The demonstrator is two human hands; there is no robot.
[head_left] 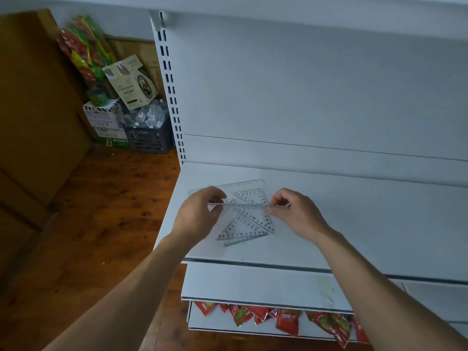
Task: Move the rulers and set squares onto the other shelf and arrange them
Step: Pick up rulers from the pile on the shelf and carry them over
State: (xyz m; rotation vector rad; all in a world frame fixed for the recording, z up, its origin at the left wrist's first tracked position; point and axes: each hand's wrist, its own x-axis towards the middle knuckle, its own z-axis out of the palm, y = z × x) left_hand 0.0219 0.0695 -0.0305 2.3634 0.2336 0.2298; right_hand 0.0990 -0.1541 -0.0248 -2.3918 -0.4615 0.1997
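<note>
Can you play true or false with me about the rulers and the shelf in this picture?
1. The left hand and the right hand pinch one clear plastic ruler by its ends. True.
2. The see-through triangular set squares lie on a brown table. False: they lie in a loose pile on the white metal shelf.
3. Red snack packets sit on a lower white shelf. True.
4. The dark plastic crate on the floor is empty. False: it is full of clear bottles.
</note>
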